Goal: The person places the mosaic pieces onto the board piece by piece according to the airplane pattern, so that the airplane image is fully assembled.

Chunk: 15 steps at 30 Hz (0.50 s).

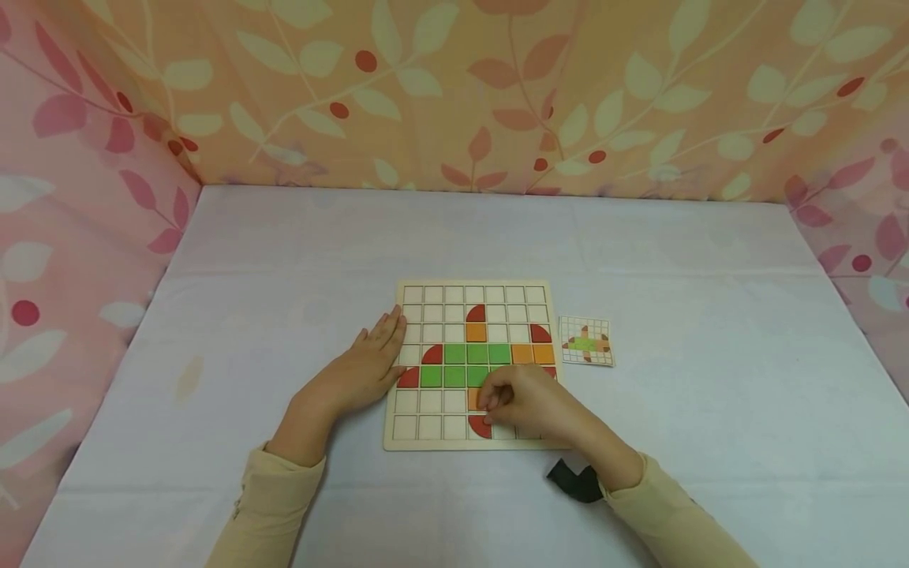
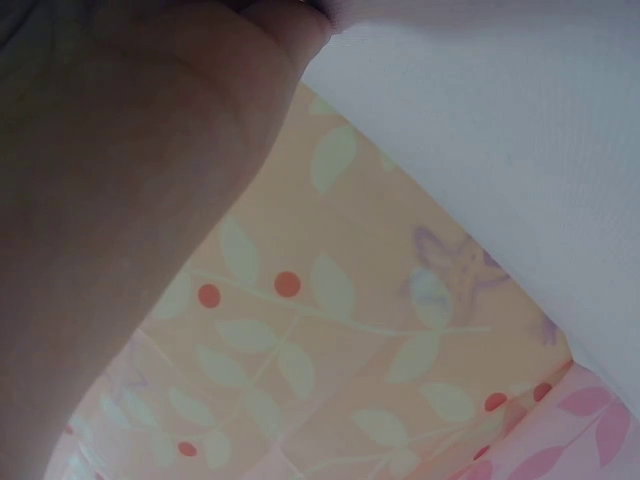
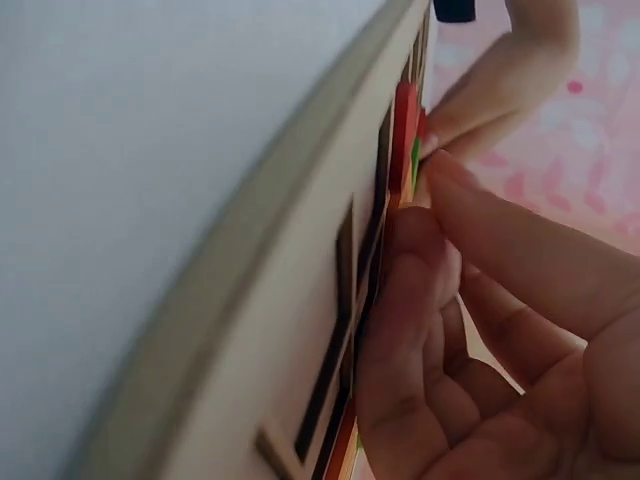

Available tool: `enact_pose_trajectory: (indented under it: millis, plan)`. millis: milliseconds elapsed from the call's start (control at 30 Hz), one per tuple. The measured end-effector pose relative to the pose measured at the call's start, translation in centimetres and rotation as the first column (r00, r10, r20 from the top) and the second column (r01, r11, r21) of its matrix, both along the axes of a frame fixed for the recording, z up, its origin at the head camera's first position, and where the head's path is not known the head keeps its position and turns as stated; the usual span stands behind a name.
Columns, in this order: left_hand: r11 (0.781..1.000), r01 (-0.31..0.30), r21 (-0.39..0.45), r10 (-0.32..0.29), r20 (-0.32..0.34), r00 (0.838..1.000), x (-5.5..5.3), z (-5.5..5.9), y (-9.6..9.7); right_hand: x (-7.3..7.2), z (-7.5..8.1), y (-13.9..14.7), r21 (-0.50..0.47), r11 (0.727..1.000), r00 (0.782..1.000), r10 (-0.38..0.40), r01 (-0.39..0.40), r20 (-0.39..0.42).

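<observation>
A pale wooden grid board [image 1: 429,427] lies on the table with several colored tiles set in its cells. My left hand [image 1: 362,364] rests with straight fingers along the board's left edge. My right hand [image 1: 529,401] is over the lower part, thumb and finger pinched at the right side of an orange square tile [image 1: 473,399]. Just below those fingertips sits a red quarter-round tile [image 1: 479,427]. Green square tiles [image 1: 454,376] run across the middle in two rows. In the right wrist view, curled fingers [image 3: 400,330] are close against the board; they partly hide the orange tile.
A small pattern card [image 1: 587,341] lies right of the board, showing a similar colored shape. Near my right wrist is a black strap-like object [image 1: 574,481]. White cloth covers the table [image 1: 682,268], with leaf-patterned fabric [image 1: 454,95] behind and at the sides.
</observation>
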<state>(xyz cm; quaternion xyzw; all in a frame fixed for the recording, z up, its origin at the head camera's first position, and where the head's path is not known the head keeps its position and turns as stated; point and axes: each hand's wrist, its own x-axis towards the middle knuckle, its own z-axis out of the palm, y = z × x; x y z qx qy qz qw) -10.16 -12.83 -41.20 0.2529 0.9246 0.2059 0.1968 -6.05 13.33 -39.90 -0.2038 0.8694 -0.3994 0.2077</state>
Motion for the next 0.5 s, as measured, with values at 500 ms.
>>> enact_pose_trajectory:
  millis: [500]
  plan:
    - [1.0, -0.003, 0.001, 0.003, 0.009, 1.0, 0.16, -0.26, -0.14, -0.92, 0.0, 0.64, -0.037, 0.999, 1.0, -0.02, 0.02, -0.007]
